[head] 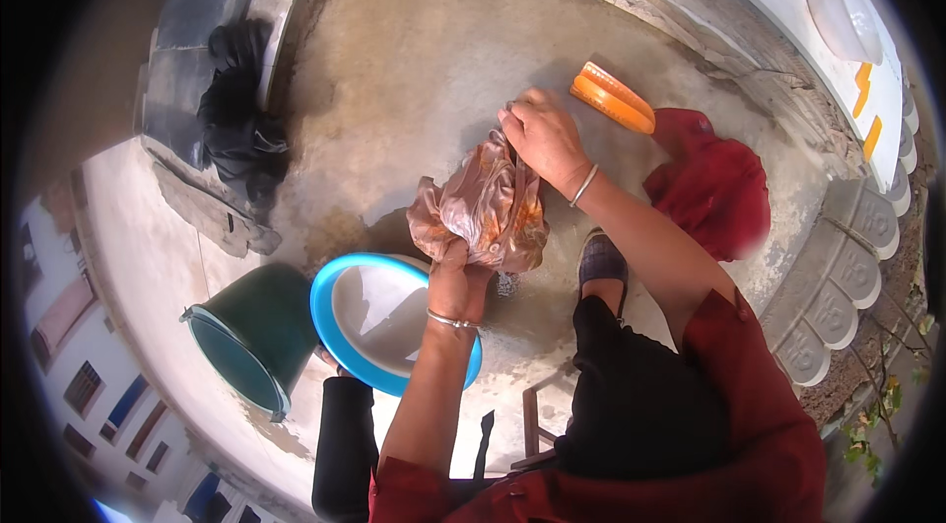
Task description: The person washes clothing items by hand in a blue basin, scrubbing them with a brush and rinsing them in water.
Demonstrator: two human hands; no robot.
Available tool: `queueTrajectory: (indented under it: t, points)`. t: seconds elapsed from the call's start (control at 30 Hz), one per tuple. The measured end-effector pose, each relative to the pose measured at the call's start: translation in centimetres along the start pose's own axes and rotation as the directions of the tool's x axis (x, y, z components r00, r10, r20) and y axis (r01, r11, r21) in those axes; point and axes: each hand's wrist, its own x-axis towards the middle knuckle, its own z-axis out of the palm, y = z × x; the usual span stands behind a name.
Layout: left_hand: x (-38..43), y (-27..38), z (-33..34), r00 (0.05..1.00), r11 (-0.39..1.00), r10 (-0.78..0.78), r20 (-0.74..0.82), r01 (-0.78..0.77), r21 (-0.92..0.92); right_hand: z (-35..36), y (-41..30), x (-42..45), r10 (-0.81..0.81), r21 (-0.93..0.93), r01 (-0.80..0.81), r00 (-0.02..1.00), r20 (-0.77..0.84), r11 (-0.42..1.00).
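A bunched, shiny brown-pink garment (484,209) with an orange pattern hangs between my two hands. From below, my left hand (454,279) grips its lower edge, with the thumb on top of the cloth. Higher up, my right hand (541,135) pinches another part of the fabric; the fingertips are partly hidden. Just beneath my left forearm stands a blue-rimmed white basin (369,312) holding cloudy water. An orange scrub brush (613,98) lies on the concrete beyond my right hand. A dark red cloth (709,183) is heaped beside that brush.
A dark green bucket (247,338) stands left of the basin. Black clothing (240,109) hangs over a stone ledge (174,105). Part of a wooden stool (532,419) shows between my legs. At right are grey roof tiles (842,301) and a white tub (845,19).
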Motion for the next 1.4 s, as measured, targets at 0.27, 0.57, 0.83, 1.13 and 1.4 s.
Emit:
queueTrajectory:
  t: [0.27, 0.57, 0.83, 1.13, 1.4]
  points:
    - [2.6, -1.0, 0.1, 0.954, 0.945, -0.271, 0.126, 0.289, -0.153, 1.2, -2.0, -6.9, -0.069, 0.059, 0.048, 0.892, 0.447, 0.997]
    - [1.9, -0.5, -3.2, 0.974, 0.923, -0.008, 0.227, 0.095, -0.373, -0.1, -14.6, -9.8, -0.590, 0.758, 0.280, 0.790, 0.166, 0.589]
    - [-0.4, 1.5, 3.5, 0.998, 0.981, -0.052, -0.019, 0.047, -0.186, 0.9, -3.4, -0.9, -0.356, 0.168, 0.356, 0.934, -0.034, 0.919]
    - [1.8, -1.3, -2.2, 0.915, 0.962, -0.259, -0.308, 0.273, 0.004, 1.0, 1.2, -2.3, 0.129, -0.127, -0.110, 0.979, 0.159, 0.986]
    - [3.5, -1.7, -3.2, 0.965, 0.935, 0.035, 0.259, 0.059, -0.349, 1.1, -9.5, -11.0, -0.232, 0.603, -0.081, 0.876, 0.423, 0.794]
